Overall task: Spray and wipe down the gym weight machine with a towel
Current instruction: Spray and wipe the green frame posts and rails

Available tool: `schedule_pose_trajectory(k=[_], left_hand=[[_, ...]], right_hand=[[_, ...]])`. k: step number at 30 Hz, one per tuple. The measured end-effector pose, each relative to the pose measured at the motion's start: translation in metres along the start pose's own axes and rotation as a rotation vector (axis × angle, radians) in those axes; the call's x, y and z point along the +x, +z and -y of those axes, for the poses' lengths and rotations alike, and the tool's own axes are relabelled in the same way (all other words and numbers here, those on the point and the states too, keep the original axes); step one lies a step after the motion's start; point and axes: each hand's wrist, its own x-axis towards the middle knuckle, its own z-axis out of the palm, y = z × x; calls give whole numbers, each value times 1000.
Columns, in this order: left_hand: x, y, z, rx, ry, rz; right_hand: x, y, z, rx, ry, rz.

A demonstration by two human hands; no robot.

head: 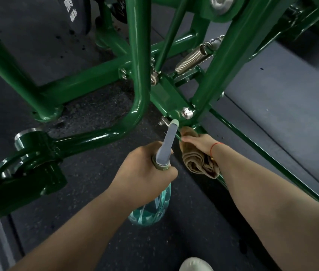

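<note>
The left hand has its grip closed round the neck of a spray bottle, fingers wrapped just under the grey spray head. The bottle's clear teal body hangs below the fist, above the floor. Its long grey head points away from the person, and the pale nozzle sits just beside a silver bolt at a joint low on the green weight machine.

Just to the right of the bottle, the right hand holds a brown towel against the machine's low rail, close below that same joint. Its grip is clamped on the cloth, with the fingers bent over the front of it, while the folded rest bunches under the palm and wrist. A thin red bracelet circles that wrist.

Higher on the frame a steel spring stretches between two green bars. A black weight plate with white lettering stands at the upper left. The floor is dark speckled rubber, with a smoother grey mat beyond the rail on the right. The toe of a pale shoe shows at the bottom edge
</note>
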Motion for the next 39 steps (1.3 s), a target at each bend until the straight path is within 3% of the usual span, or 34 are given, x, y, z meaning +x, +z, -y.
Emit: schedule_pose_trajectory(k=[9, 18, 23, 27, 33, 39], left_hand=[[7, 42, -13, 8, 124, 189], [5, 67, -29, 125, 213, 306], [0, 57, -34, 107, 226, 258], [-15, 40, -44, -13, 176, 216], [-60, 0, -84, -79, 33, 108], [-126, -57, -138, 97, -117, 43]], right_hand=[[-63, -4, -99, -395, 86, -136], [-126, -15, -169, -568, 229, -140], [-134, -41, -129, -810, 208, -60], [-131, -55, -69, -882, 19, -12], [-162, -32, 19, -651, -207, 135], [-255, -32, 87, -331, -287, 242]])
